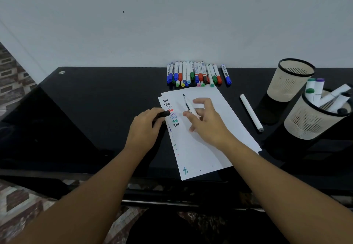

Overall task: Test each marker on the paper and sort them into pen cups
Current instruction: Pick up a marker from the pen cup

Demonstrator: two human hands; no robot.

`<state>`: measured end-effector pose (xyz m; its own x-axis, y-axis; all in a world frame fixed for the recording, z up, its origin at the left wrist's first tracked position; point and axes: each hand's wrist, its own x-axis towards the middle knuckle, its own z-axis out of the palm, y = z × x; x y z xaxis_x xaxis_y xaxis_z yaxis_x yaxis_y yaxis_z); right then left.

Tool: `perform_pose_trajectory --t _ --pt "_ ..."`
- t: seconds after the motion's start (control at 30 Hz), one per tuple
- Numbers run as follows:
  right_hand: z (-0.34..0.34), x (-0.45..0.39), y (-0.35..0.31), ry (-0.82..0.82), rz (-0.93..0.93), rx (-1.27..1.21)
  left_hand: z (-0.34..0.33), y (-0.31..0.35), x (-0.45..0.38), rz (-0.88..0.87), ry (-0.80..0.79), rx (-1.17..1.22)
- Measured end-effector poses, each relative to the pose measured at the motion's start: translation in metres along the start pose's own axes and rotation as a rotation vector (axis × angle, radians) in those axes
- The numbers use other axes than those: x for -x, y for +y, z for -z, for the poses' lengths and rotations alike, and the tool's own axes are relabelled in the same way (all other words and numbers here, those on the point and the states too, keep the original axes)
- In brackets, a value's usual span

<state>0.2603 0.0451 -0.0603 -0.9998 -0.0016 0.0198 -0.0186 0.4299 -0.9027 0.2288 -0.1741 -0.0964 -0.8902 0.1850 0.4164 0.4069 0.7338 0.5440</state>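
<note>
Markers: one uncapped marker (188, 105) in right hand (206, 121), two pen cups (290, 80)

Dim, cool, even light leaves the pale grey wall (172, 23) dull and the glossy black table (95, 100) nearly featureless. Soft shadows fall on the white paper sheet (200, 148) just below the pinched marker. Wide-angle bending curves the edges (corners soft), and forearms blur slightly.

two bare, sleeveless forearms
</note>
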Motion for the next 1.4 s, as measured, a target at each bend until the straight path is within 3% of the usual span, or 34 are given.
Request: perform_pose_trajectory --t 0.13,0.3,0.63,0.87,0.97,1.1,1.4 --pt "0.013 -0.008 0.007 -0.040 0.151 0.498 -0.001 -0.001 0.001 -0.012 0.006 -0.021" --pt "0.019 -0.014 0.010 -0.022 0.250 0.669 0.001 0.003 0.003 -0.041 0.001 -0.038" --pt "0.010 -0.017 0.004 -0.080 0.347 0.733 0.000 0.007 0.006 -0.217 -0.010 -0.132" --pt "0.014 -0.017 0.000 -0.133 0.446 0.906 0.003 0.013 0.009 -0.260 0.002 -0.134" --pt "0.010 -0.016 -0.002 -0.198 0.492 0.938 0.002 0.014 0.010 -0.203 -0.030 -0.115" --pt "0.012 -0.013 -0.008 -0.199 0.368 0.785 0.001 0.011 0.007 -0.034 -0.131 -0.091" --pt "0.023 -0.007 0.001 -0.207 0.280 0.693 -0.003 0.006 -0.003 -0.024 -0.366 -0.267"
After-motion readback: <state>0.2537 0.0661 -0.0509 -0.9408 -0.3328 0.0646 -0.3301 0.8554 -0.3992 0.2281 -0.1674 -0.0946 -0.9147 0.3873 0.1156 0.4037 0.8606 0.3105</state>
